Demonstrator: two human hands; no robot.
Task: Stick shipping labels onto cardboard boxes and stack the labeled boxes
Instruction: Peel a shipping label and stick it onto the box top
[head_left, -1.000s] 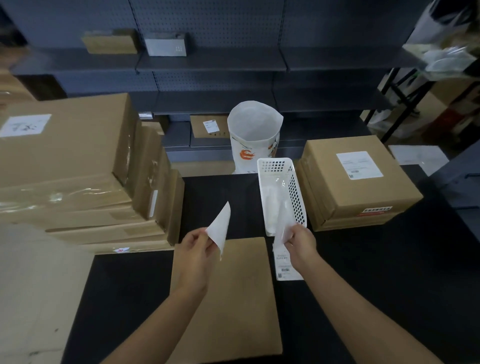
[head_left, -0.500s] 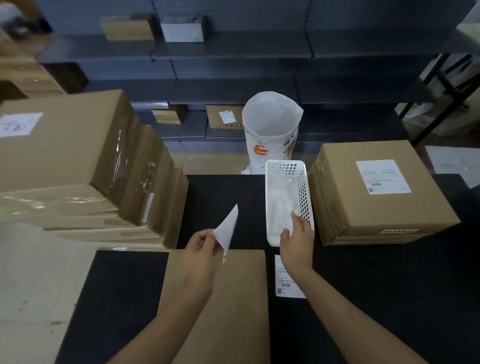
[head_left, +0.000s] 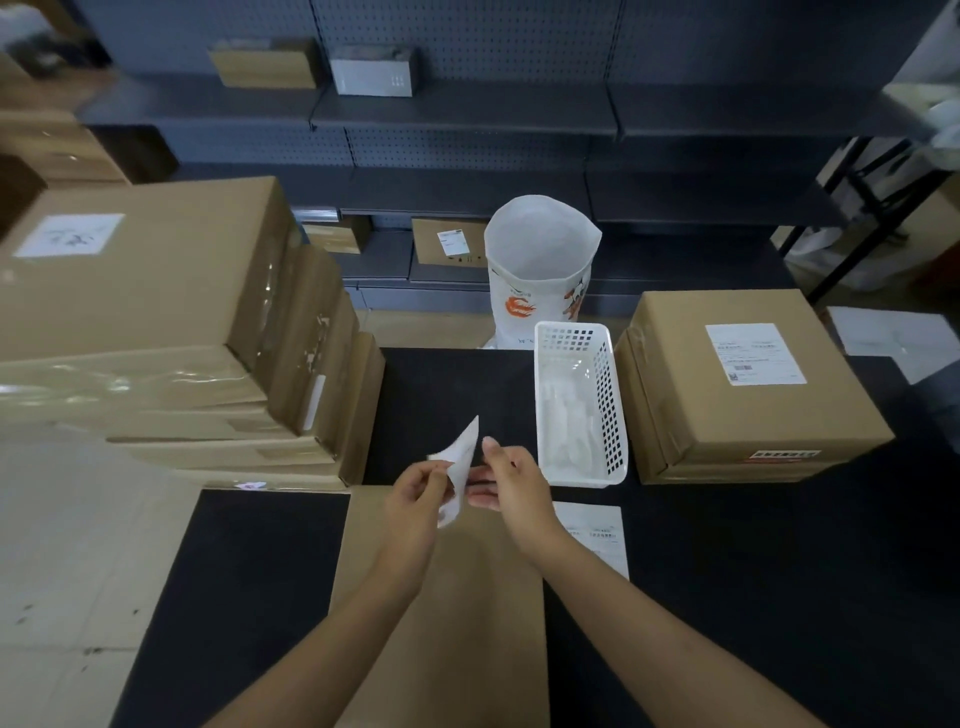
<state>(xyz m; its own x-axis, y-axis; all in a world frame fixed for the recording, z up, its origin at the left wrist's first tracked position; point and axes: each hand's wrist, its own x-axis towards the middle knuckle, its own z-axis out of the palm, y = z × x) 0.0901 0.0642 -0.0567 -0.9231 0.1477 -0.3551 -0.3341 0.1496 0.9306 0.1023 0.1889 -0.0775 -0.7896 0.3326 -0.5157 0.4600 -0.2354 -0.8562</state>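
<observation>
Right hand (head_left: 506, 480) now beside label (head_left: 460, 470).

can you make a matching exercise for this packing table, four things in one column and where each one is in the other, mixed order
Things:
1. white basket
2. label sheet
3. loose label
4. labeled box

Places:
A. flat on the black table
B. far right of the table
C. pinched in the left hand
D. between the hands and the labeled box

Pairs: 1-D, 2-C, 3-A, 4-B
</observation>
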